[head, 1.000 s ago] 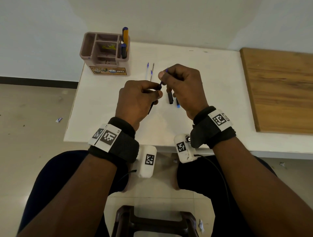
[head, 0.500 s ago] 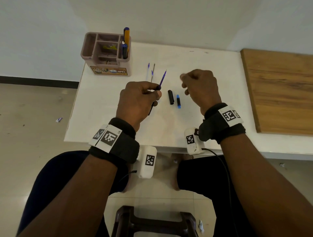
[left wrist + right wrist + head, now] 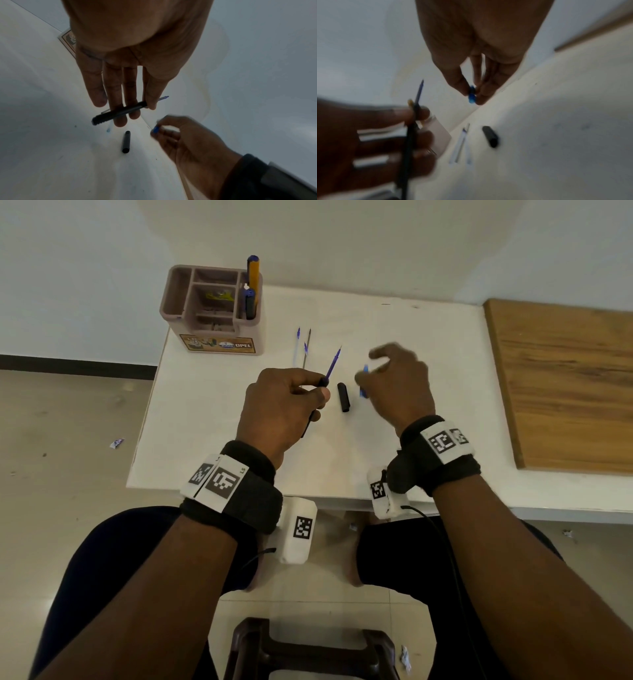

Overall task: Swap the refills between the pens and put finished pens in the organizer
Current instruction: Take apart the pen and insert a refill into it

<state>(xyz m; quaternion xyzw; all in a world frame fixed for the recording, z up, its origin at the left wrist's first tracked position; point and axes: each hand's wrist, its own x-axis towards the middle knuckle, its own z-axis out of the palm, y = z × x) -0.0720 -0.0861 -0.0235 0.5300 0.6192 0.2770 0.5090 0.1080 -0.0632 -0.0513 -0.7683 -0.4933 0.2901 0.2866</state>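
Note:
My left hand (image 3: 284,402) grips a black pen barrel (image 3: 120,113) above the white table (image 3: 239,412). A blue refill (image 3: 333,365) sticks out of the barrel's top, pointing up and away. My right hand (image 3: 394,386) pinches a small blue pen tip piece (image 3: 472,94) between thumb and fingers, lifted just off the table. It shows in the head view as the blue piece (image 3: 364,385), blurred by motion. A black cap (image 3: 343,401) lies on the table between the two hands. Three loose refills (image 3: 301,347) lie farther back.
A brown organizer (image 3: 212,309) stands at the table's back left corner with pens (image 3: 252,285) upright in its right compartment. A wooden board (image 3: 561,381) covers the right side. A dark stool (image 3: 308,648) stands on the floor between my knees.
My right hand let go of the refill, moved right to the table and picked up the small blue piece that lay beside the black cap. My left hand kept the barrel nearly still.

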